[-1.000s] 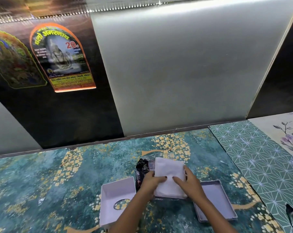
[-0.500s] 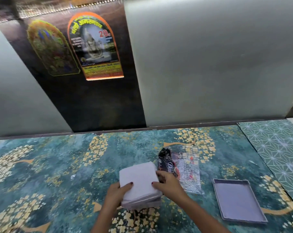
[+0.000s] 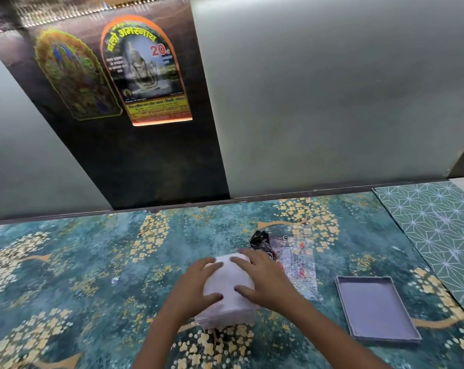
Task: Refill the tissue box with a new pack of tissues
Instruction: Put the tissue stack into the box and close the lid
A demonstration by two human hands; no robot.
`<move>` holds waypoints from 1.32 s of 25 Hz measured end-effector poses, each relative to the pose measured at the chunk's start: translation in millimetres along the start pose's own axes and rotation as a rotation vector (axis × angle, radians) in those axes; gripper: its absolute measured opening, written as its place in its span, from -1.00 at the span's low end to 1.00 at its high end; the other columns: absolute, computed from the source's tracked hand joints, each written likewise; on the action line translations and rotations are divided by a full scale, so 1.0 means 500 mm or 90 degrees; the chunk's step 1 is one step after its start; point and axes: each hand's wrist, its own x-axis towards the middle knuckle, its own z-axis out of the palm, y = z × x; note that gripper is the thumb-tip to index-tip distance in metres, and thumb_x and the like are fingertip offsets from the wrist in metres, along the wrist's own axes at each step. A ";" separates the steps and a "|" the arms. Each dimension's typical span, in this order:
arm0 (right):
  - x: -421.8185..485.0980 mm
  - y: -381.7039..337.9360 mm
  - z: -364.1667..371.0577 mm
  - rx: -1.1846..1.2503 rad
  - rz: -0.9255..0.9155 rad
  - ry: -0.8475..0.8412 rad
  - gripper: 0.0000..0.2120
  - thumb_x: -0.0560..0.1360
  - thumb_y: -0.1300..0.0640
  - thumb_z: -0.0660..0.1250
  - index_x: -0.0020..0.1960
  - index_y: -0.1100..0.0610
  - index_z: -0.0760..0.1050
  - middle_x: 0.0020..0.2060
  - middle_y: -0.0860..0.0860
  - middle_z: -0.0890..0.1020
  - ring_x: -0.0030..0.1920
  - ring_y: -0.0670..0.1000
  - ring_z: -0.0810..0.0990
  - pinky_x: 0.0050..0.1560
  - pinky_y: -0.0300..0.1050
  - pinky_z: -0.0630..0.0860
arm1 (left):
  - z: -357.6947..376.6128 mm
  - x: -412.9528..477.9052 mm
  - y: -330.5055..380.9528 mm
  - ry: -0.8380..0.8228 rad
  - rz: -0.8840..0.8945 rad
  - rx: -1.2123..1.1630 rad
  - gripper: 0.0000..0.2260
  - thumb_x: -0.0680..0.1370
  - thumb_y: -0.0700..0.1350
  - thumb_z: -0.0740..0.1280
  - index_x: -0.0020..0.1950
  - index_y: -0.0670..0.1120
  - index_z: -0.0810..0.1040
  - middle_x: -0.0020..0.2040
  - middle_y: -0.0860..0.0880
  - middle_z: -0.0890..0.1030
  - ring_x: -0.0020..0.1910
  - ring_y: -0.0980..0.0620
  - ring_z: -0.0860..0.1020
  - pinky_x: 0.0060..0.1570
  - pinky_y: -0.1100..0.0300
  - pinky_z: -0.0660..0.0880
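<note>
A white stack of tissues (image 3: 229, 284) bulges out of one lavender half of the tissue box (image 3: 225, 319), of which only the near wall shows. My left hand (image 3: 196, 287) lies on the stack's left side and my right hand (image 3: 264, 280) on its right side, fingers spread and pressing on the top. The other lavender box half (image 3: 377, 307) lies open and empty to the right. The emptied clear and black tissue wrapper (image 3: 297, 262) lies flat just behind and right of my right hand.
Everything rests on a teal table cover with gold flowers (image 3: 92, 275). A green geometric mat (image 3: 438, 225) lies at the right edge. A frosted panel and a dark wall with two posters (image 3: 145, 73) rise directly behind the table.
Both hands carried the tissue stack left, off the wrapper and onto the box half. The stack now sits lower, and my hands lie flat on top of it.
</note>
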 end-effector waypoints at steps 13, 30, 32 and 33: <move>0.035 -0.029 0.063 -0.180 0.097 -0.220 -0.39 0.46 -0.09 0.26 0.42 0.08 0.17 0.46 0.01 0.24 0.49 0.27 -0.15 0.27 0.56 -0.24 | 0.060 0.017 -0.006 -0.206 -0.059 0.337 -0.42 0.55 0.13 0.12 0.49 0.10 -0.06 0.57 0.00 -0.10 0.53 -0.09 -0.15 0.42 -0.27 -0.26; -0.082 0.103 -0.023 0.313 0.157 0.117 -0.74 0.49 0.11 0.26 0.17 0.02 0.50 0.29 -0.11 0.44 0.38 -0.01 0.27 0.42 0.14 0.19 | 0.066 -0.001 -0.001 0.038 -0.069 -0.085 -0.68 0.55 -0.09 0.22 0.30 -0.01 0.41 0.36 -0.02 0.44 0.34 0.02 0.38 0.44 -0.07 0.18; -0.138 0.172 -0.067 0.353 0.246 0.214 -0.87 0.44 0.23 0.34 -0.03 0.09 0.59 -0.02 0.03 0.65 0.04 0.00 0.57 0.07 -0.15 0.49 | 0.078 -0.015 0.005 0.176 -0.090 -0.209 -0.76 0.52 -0.19 0.27 0.18 -0.10 0.51 0.21 -0.07 0.54 0.19 0.00 0.47 0.20 0.18 0.33; -0.168 0.203 -0.084 0.322 0.278 0.180 -0.90 0.40 0.24 0.39 -0.18 0.05 0.57 -0.18 0.01 0.66 -0.12 -0.03 0.60 -0.09 -0.22 0.47 | 0.085 -0.016 0.009 0.222 -0.098 -0.227 -0.78 0.50 -0.24 0.29 0.13 -0.14 0.53 0.16 -0.10 0.57 0.15 -0.03 0.49 0.13 0.19 0.33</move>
